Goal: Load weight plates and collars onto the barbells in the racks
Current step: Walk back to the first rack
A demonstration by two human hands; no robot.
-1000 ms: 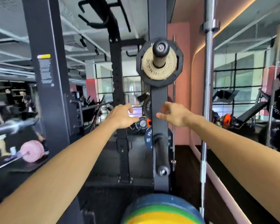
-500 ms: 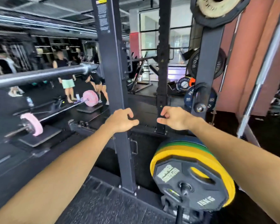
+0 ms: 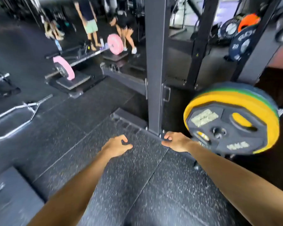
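The view has dropped from the rack post (image 3: 155, 62) to the rubber floor (image 3: 121, 185), bringing the stored plates (image 3: 232, 121) at lower right closer for a pick, while the left hand (image 3: 116, 145) and right hand (image 3: 176, 142), loosely curled, still hold nothing.

Dim, motion-blurred wide-angle view, edges seemingly bent; window glare above.
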